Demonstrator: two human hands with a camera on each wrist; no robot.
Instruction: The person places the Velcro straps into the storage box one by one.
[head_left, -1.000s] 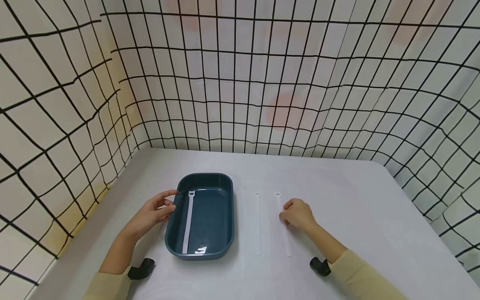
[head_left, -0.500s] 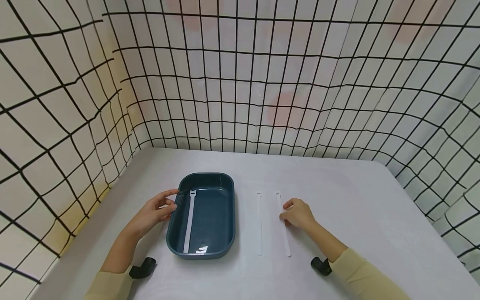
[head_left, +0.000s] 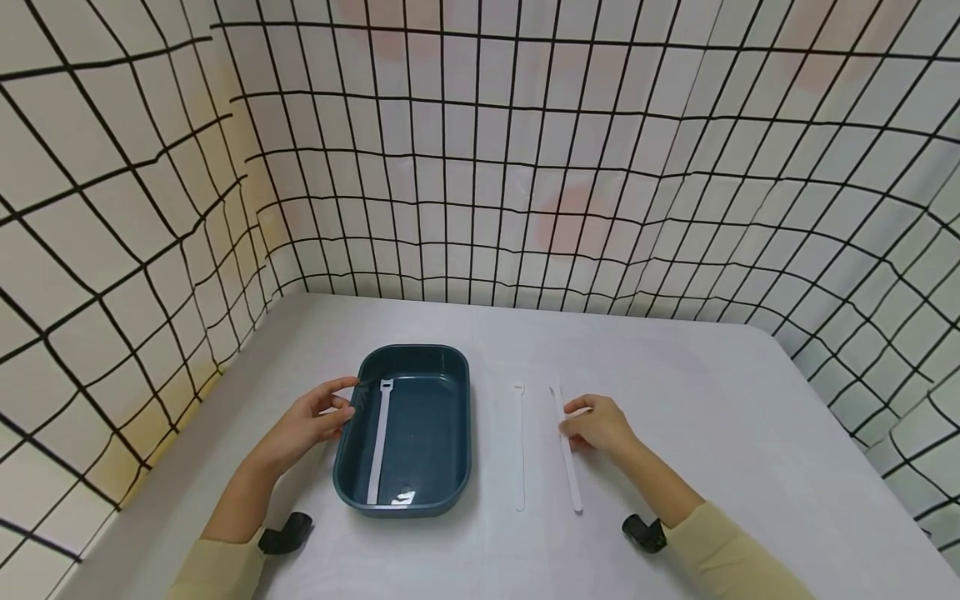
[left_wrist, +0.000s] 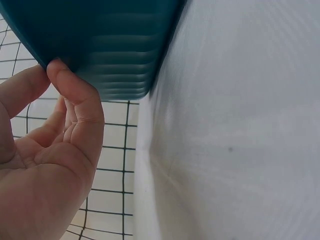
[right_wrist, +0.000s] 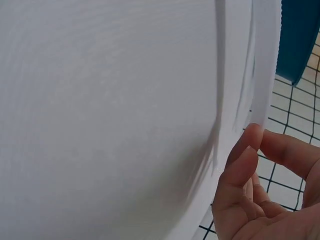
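My left hand (head_left: 307,425) pinches the left rim of a dark teal plastic tray (head_left: 463,425) between thumb and fingers; the left wrist view shows the fingertips at the tray's rim (left_wrist: 30,45). Inside the tray lies one white cable tie (head_left: 378,450), a flat strap with a slotted head. With thumb and index finger, my right hand (head_left: 597,425) pinches a second white cable tie (head_left: 572,479) near its middle, its strap turned partly on edge. In the right wrist view this tie (right_wrist: 265,65) rises from the fingertips. A third cable tie (head_left: 521,450) lies flat between tray and right hand.
A white cloth-covered table (head_left: 675,400) lies under everything. White walls with a black grid (head_left: 495,167) enclose it at the back and sides. A black wrist-worn device (head_left: 287,533) sits at the left wrist and another (head_left: 643,533) at the right.
The cable tie in my right fingers has turned from lying flat to partly on edge, its head tilting. My left hand and the tray stay in place.
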